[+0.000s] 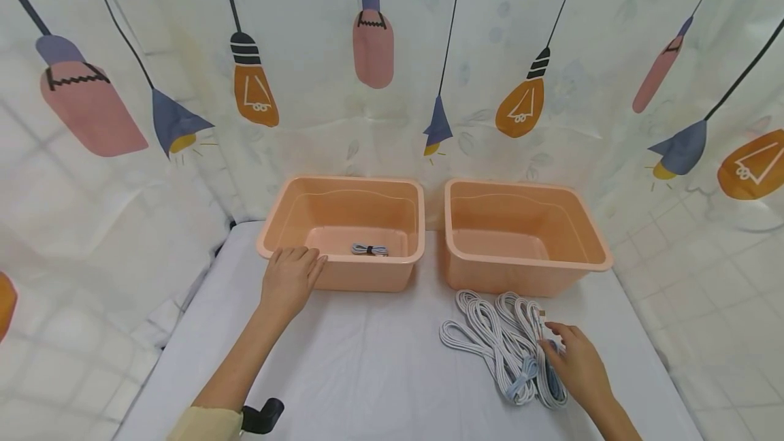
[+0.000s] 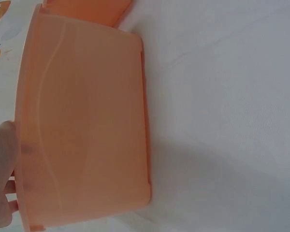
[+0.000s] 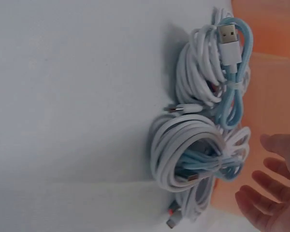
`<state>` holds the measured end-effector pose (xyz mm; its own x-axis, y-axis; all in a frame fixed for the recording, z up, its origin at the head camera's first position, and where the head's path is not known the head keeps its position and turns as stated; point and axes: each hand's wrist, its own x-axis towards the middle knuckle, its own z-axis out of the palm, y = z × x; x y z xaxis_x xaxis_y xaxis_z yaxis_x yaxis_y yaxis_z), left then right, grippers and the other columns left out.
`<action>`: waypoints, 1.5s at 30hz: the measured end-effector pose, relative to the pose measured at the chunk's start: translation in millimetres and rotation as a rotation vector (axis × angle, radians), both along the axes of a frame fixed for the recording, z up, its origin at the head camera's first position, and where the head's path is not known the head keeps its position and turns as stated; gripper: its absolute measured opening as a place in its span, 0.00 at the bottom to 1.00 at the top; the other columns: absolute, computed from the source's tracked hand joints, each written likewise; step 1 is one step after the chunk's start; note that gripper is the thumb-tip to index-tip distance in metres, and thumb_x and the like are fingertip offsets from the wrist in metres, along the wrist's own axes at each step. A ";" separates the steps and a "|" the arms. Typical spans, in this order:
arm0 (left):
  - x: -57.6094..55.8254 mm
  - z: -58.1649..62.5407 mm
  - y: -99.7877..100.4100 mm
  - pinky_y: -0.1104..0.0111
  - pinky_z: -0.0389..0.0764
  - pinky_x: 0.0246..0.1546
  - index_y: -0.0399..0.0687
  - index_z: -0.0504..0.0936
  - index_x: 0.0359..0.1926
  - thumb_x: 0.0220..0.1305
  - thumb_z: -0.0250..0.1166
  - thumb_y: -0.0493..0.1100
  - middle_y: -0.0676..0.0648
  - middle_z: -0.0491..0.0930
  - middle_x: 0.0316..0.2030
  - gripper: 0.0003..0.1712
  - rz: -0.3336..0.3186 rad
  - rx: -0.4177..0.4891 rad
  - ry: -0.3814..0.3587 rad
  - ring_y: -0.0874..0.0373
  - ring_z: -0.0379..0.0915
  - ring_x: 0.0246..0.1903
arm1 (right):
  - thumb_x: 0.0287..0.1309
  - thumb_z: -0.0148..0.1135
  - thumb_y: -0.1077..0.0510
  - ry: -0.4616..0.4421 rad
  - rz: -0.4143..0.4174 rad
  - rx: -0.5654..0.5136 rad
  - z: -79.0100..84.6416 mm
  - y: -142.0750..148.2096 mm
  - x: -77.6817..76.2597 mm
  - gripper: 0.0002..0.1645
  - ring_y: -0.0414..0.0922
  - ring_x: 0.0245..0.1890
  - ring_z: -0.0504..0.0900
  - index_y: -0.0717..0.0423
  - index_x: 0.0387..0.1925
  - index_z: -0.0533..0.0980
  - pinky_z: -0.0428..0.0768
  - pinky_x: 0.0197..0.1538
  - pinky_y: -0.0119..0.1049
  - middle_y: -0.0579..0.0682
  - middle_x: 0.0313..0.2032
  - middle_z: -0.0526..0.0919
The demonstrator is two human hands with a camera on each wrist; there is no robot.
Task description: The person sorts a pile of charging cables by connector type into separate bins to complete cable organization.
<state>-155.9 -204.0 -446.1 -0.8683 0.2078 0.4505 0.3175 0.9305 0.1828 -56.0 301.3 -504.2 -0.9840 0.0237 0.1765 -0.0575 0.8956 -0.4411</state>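
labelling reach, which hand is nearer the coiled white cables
Right: the right hand is at the right edge of the coiled white cables; the left hand has its grip on the left plastic bin, farther left.

White table (image 1: 380,359) — bins (image 1: 361,276), cables (image 1: 490,339)

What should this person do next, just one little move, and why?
Probably close the right hand on the nearby blue bundle: its fingers are loosely bent beside the cable pile, holding nothing, while the left hand holds the rim of the left tub.
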 end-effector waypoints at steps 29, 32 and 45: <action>-0.1 -2.0 -0.4 0.35 0.72 0.66 0.36 0.86 0.49 0.77 0.63 0.46 0.35 0.87 0.46 0.16 -0.004 -0.003 0.001 0.34 0.82 0.52 | 0.62 0.71 0.66 -0.137 -0.026 -0.105 -10.0 13.1 -6.9 0.20 0.45 0.30 0.82 0.75 0.51 0.79 0.79 0.28 0.31 0.59 0.38 0.84; 0.2 -1.9 -0.4 0.35 0.73 0.65 0.36 0.86 0.49 0.77 0.64 0.46 0.35 0.87 0.46 0.16 -0.005 -0.006 0.006 0.34 0.82 0.52 | 0.62 0.72 0.66 -0.086 0.005 -0.094 -8.0 12.4 -7.9 0.17 0.45 0.29 0.82 0.74 0.50 0.80 0.80 0.29 0.32 0.58 0.36 0.84; 0.5 -1.9 -0.7 0.36 0.75 0.63 0.36 0.86 0.47 0.76 0.65 0.45 0.35 0.88 0.44 0.15 -0.012 -0.020 0.034 0.34 0.83 0.50 | 0.60 0.72 0.72 0.046 0.083 -0.148 10.0 2.9 -18.0 0.16 0.55 0.33 0.88 0.74 0.49 0.81 0.89 0.36 0.45 0.65 0.40 0.83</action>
<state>-155.4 -204.8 -448.0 -0.8498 0.2273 0.4756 0.3344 0.9299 0.1532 -74.0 304.2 -494.2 -0.9745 -0.0284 0.2224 -0.1521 0.8125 -0.5628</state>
